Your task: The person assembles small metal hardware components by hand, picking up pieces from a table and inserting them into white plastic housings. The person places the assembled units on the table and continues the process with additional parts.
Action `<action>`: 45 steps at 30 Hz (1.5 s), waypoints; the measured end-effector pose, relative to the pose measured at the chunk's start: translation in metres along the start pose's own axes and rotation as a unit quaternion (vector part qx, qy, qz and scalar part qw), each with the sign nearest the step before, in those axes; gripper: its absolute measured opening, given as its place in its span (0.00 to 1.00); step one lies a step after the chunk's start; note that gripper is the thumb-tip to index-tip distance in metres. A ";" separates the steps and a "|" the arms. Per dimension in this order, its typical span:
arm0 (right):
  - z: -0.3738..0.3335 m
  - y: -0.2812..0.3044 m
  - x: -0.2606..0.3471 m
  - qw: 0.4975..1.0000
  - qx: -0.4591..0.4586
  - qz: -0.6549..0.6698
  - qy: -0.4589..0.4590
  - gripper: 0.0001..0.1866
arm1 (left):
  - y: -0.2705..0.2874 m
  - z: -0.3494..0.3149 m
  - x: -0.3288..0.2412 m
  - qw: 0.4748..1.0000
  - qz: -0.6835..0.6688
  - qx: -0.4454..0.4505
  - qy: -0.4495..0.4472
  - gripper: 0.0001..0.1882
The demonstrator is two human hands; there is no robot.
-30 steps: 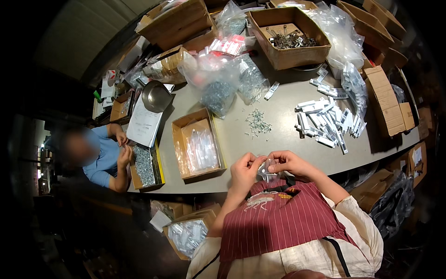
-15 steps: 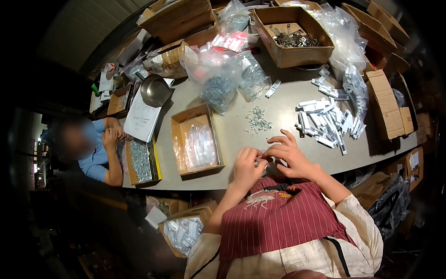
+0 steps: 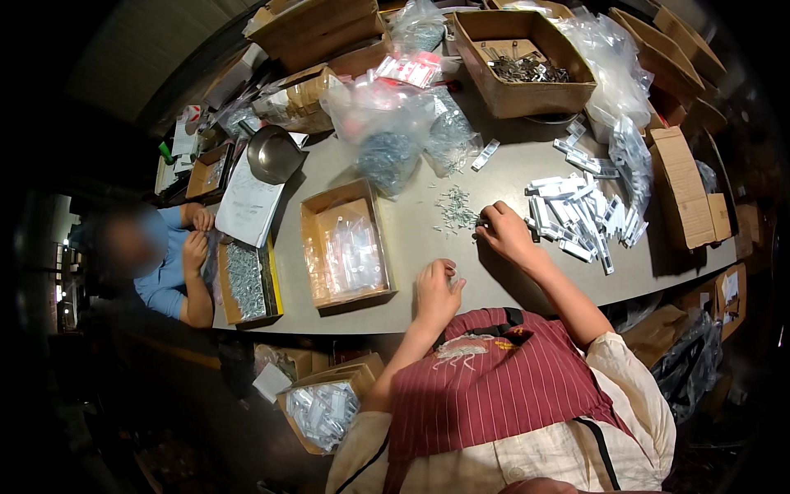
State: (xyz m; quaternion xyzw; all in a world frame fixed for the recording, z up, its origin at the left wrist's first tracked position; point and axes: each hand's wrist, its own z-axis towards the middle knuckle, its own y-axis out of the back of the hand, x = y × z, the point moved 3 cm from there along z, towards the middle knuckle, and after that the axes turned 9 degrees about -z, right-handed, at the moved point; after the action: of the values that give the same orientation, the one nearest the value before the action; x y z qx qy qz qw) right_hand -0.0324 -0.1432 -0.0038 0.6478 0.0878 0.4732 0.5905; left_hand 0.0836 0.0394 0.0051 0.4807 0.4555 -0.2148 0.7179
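My right hand [image 3: 508, 235] reaches over the table, its curled fingertips down at the right edge of a small pile of screws [image 3: 455, 209]. Whatever its fingers pinch is hidden beneath them. Nearer to me, my left hand [image 3: 437, 290] is raised by the table's front edge with its fingers curled; something small and pale may be at the fingertips, too small to name. A heap of slim silver-white metal pieces [image 3: 568, 212] lies right of my right hand. Left of my left hand stands an open cardboard box [image 3: 308, 247] holding small clear plastic bags [image 3: 355, 255].
A co-worker's hands [image 3: 197, 235] are at the left, beside a box of screws [image 3: 245, 284]. A metal scoop [image 3: 274, 154] rests on papers [image 3: 249, 206]. Plastic bags of hardware [image 3: 387, 156] and a carton of metal parts [image 3: 494, 90] stand at the back. Another carton [image 3: 687, 193] is at right.
My hands were together near the table's front edge and are now apart. The right has moved forward to the screws; the left has stayed near the edge. The co-worker's hands have shifted slightly.
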 end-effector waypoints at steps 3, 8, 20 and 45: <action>0.004 -0.011 0.001 0.993 -0.027 -0.095 0.058 0.09 | -0.001 0.001 0.005 1.000 -0.004 0.017 0.013 0.16; -0.002 -0.009 -0.008 0.993 0.038 -0.106 0.022 0.09 | 0.002 -0.005 0.009 0.999 -0.013 0.014 0.036 0.16; -0.016 -0.006 -0.020 0.986 0.088 -0.099 0.103 0.14 | -0.004 -0.005 0.012 0.997 -0.057 0.040 0.036 0.16; -0.029 -0.025 0.015 0.952 0.117 -0.210 0.190 0.10 | -0.001 -0.007 0.011 0.996 -0.065 0.044 0.041 0.15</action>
State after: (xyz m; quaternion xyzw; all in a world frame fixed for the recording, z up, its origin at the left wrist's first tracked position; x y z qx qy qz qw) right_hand -0.0340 -0.1063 -0.0216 0.5777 0.3872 0.4388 0.5690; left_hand 0.0848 0.0461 -0.0057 0.4899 0.5048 -0.2608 0.6612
